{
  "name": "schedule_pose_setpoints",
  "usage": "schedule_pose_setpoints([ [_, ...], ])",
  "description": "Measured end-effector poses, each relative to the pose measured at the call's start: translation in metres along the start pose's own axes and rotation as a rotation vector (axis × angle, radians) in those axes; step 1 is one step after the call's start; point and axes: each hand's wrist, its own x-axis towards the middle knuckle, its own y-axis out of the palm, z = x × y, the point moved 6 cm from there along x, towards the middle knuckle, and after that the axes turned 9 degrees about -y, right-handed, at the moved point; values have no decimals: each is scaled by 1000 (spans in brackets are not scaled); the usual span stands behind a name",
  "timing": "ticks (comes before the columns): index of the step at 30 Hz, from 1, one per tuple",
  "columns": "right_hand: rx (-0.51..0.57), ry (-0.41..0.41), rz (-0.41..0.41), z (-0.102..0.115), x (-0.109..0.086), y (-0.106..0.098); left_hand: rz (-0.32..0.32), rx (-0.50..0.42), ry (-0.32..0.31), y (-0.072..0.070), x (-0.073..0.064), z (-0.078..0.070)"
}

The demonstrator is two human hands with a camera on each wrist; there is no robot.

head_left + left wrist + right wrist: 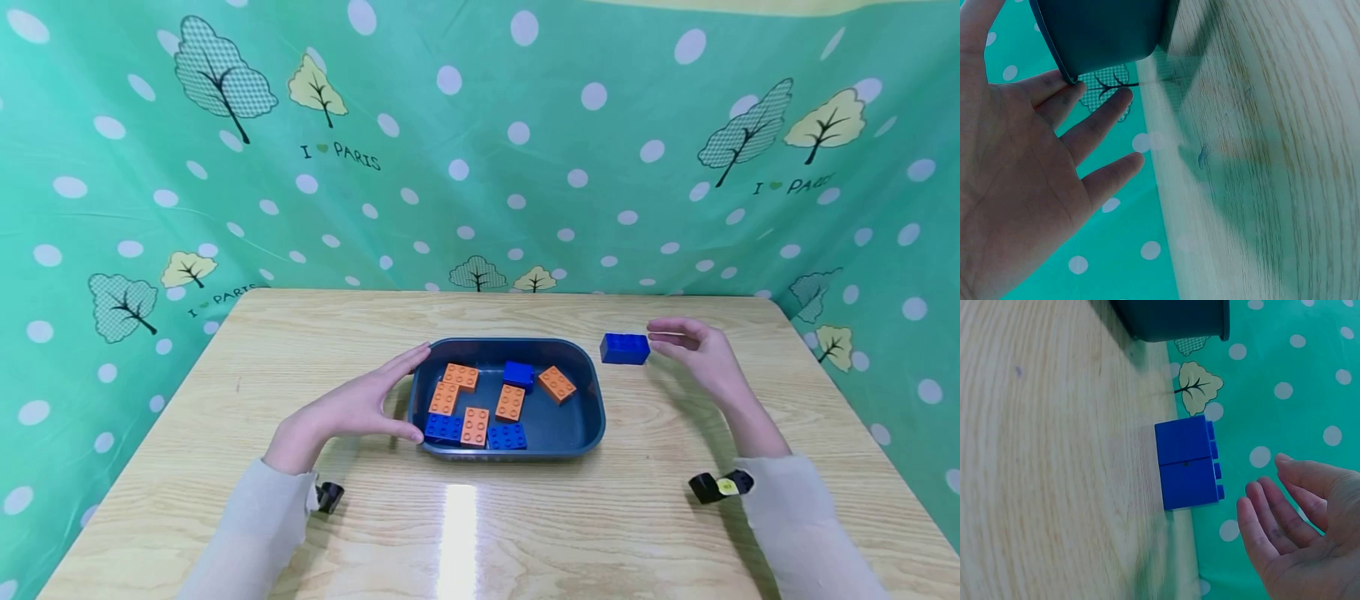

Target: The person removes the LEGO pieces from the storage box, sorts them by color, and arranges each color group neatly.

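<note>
A dark blue-grey plastic box (596, 408) sits on the table, holding several orange toy bricks (557, 385) and several blue toy bricks (507, 436). My left hand (360, 404) spans its left end, thumb at the near corner and fingertips at the far corner; in the left wrist view, extended fingers (1107, 122) lie by the box's rim (1072, 80). Right of the box stand two blue bricks (1188, 464) side by side, studs up. Beside them is my right hand (701, 354), fingers loosely bent, with a gap to the bricks in the right wrist view.
The wooden table (322, 333) carries the box near its middle. Behind it hangs a green dotted cloth (480, 208) with printed trees, which also rises at both sides. Small black wrist cameras (722, 486) sit on both sleeves.
</note>
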Motion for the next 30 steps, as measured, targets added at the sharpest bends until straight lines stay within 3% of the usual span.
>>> schedule_pose_setpoints([
  [30, 191, -121, -11, 21, -8, 15, -11, 19, 10, 0, 3, 3],
])
